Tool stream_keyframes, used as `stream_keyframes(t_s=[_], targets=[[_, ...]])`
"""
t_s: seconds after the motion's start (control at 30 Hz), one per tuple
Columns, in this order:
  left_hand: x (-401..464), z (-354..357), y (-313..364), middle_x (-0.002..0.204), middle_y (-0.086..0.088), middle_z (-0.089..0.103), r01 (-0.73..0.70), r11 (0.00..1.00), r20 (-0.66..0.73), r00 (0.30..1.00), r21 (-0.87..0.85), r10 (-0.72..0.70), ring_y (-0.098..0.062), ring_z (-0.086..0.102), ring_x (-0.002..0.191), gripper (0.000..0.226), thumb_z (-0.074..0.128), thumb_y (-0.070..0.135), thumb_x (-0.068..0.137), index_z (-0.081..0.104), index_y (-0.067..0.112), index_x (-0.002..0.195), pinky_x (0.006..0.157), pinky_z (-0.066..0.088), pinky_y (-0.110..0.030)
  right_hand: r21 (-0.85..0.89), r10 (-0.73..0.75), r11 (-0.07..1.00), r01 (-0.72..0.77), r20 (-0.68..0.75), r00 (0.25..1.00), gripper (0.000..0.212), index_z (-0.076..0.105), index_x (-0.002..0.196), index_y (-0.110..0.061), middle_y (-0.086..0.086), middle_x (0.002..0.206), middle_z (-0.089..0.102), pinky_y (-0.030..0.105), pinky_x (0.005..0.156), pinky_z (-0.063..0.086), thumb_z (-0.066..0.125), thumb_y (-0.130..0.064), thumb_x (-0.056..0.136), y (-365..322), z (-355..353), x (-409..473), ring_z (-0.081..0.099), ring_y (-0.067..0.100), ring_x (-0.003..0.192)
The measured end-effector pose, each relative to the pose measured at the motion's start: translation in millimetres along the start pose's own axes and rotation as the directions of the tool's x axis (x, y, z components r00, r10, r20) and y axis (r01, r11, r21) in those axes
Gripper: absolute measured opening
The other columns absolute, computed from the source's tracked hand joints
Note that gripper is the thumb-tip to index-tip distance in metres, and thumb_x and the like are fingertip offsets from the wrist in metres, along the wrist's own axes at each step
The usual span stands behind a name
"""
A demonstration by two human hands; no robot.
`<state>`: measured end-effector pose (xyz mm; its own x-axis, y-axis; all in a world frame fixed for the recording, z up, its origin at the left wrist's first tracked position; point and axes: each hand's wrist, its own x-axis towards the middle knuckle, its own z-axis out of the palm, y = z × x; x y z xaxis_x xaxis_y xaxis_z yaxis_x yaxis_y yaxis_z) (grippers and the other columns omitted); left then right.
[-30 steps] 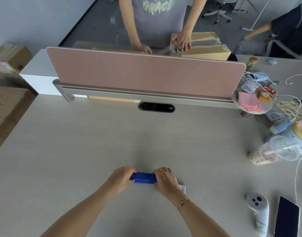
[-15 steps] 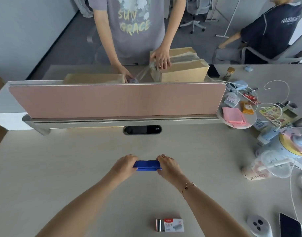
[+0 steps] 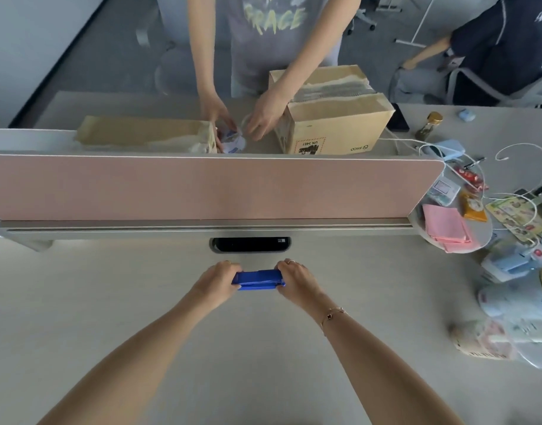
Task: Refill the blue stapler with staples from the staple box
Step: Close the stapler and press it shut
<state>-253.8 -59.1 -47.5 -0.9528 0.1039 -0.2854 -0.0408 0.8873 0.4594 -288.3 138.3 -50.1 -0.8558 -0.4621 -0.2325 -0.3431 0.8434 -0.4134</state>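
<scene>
The blue stapler (image 3: 258,279) is held level above the pale bench (image 3: 110,302), lengthwise from left to right, just in front of the dark oval cable slot (image 3: 250,244). The left hand (image 3: 216,283) is curled around its left end and the right hand (image 3: 297,280) around its right end, fingers wrapped over the top and thumbs underneath, so the stapler is gripped between the two. Whether it touches the bench cannot be told. A thin bracelet (image 3: 332,314) circles the right wrist, and a ring shows on a finger of the right hand.

Behind the slot stands a pink divider panel (image 3: 202,188) running across the bench. Beyond it another person's hands (image 3: 265,118) work at something small beside an open cardboard box (image 3: 334,118). At the right end of the panel lie folded pink cloths (image 3: 446,227), white cables (image 3: 509,154) and small packets. Nearer on the right sits a clear plastic cup (image 3: 484,342) lying on its side among pale blue items. The staple box is not in the picture.
</scene>
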Motion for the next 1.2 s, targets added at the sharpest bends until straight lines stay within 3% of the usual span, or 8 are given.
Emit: stream_keyframes(t_s=[0.23, 0.37, 0.53, 0.73, 0.9, 1.03, 1.2], targets=[[33.0, -0.8, -4.7, 0.073, -0.002, 0.051, -0.005, 1.0, -0.021, 1.0, -0.018, 0.004, -0.023, 0.051, 0.063, 0.008, 0.068, 0.007, 0.078, 0.06, 0.009, 0.078, 0.057, 0.034, -0.027, 0.006, 0.028, 1.0, -0.028, -0.017, 0.999, 0.019, 0.056, 0.094, -0.002, 0.015, 0.092, 0.061, 0.033, 0.071, 0.044, 0.061, -0.001, 0.076, 11.1, 0.4, 30.8, 0.057, 0.032, 0.081], [46.5, 4.4, -12.1, 0.081, -0.006, 0.057, -0.002, 0.999, -0.041, 0.999, -0.039, 0.0, -0.025, 0.057, 0.073, 0.012, 0.066, 0.006, 0.079, 0.061, 0.01, 0.089, 0.06, 0.041, -0.03, 0.046, 0.055, 0.998, -0.053, -0.034, 0.998, 0.02, 0.056, 0.091, -0.002, 0.015, 0.094, 0.058, 0.037, 0.069, 0.046, 0.062, 0.0, 0.073, 17.0, 5.6, 45.4, 0.056, 0.035, 0.08], [56.8, 7.3, -17.9, 0.094, -0.009, 0.062, 0.0, 0.999, -0.048, 0.999, -0.045, -0.003, -0.028, 0.06, 0.083, 0.024, 0.065, 0.007, 0.082, 0.06, 0.01, 0.105, 0.071, 0.047, -0.036, -0.002, 0.031, 1.0, -0.031, -0.032, 0.999, 0.026, 0.056, 0.099, -0.003, 0.016, 0.102, 0.058, 0.038, 0.082, 0.045, 0.061, -0.001, 0.074, 21.4, 10.9, 58.0, 0.055, 0.033, 0.091], [58.0, 7.4, -16.4, 0.085, -0.004, 0.057, 0.014, 1.0, -0.035, 0.999, -0.007, -0.014, -0.028, 0.061, 0.083, 0.019, 0.066, 0.009, 0.08, 0.062, 0.01, 0.099, 0.064, 0.043, -0.031, -0.044, 0.012, 0.999, -0.014, -0.034, 0.999, 0.029, 0.055, 0.104, -0.004, 0.014, 0.107, 0.056, 0.038, 0.087, 0.045, 0.063, -0.003, 0.076, 22.3, 14.0, 60.1, 0.053, 0.032, 0.097], [58.8, 3.4, -18.8, 0.095, -0.007, 0.06, -0.009, 0.995, 0.03, 1.0, 0.098, 0.006, -0.027, 0.061, 0.087, 0.018, 0.063, 0.014, 0.084, 0.06, 0.012, 0.101, 0.069, 0.047, -0.036, -0.076, 0.011, 0.997, -0.01, 0.01, 1.0, 0.029, 0.054, 0.106, -0.006, 0.013, 0.109, 0.056, 0.037, 0.087, 0.044, 0.062, -0.006, 0.079, 21.0, 12.3, 61.5, 0.053, 0.03, 0.098], [62.3, 0.9, -17.6, 0.084, -0.002, 0.052, -0.009, 0.996, 0.039, 0.999, 0.091, 0.006, -0.027, 0.061, 0.085, 0.011, 0.063, 0.012, 0.082, 0.06, 0.011, 0.093, 0.066, 0.046, -0.035, -0.085, 0.027, 0.996, -0.025, 0.026, 0.999, 0.026, 0.053, 0.104, -0.004, 0.014, 0.11, 0.054, 0.037, 0.086, 0.043, 0.06, -0.005, 0.08, 19.2, 10.5, 63.2, 0.053, 0.031, 0.098], [59.5, 1.0, -20.2, 0.096, -0.01, 0.061, 0.001, 0.996, 0.03, 1.0, 0.087, -0.003, -0.028, 0.06, 0.087, 0.018, 0.063, 0.012, 0.082, 0.06, 0.01, 0.099, 0.07, 0.049, -0.038, -0.064, 0.042, 0.997, -0.04, 0.025, 0.999, 0.029, 0.052, 0.108, -0.005, 0.013, 0.113, 0.054, 0.037, 0.088, 0.043, 0.062, -0.007, 0.081, 19.0, 8.9, 61.5, 0.053, 0.03, 0.1]])
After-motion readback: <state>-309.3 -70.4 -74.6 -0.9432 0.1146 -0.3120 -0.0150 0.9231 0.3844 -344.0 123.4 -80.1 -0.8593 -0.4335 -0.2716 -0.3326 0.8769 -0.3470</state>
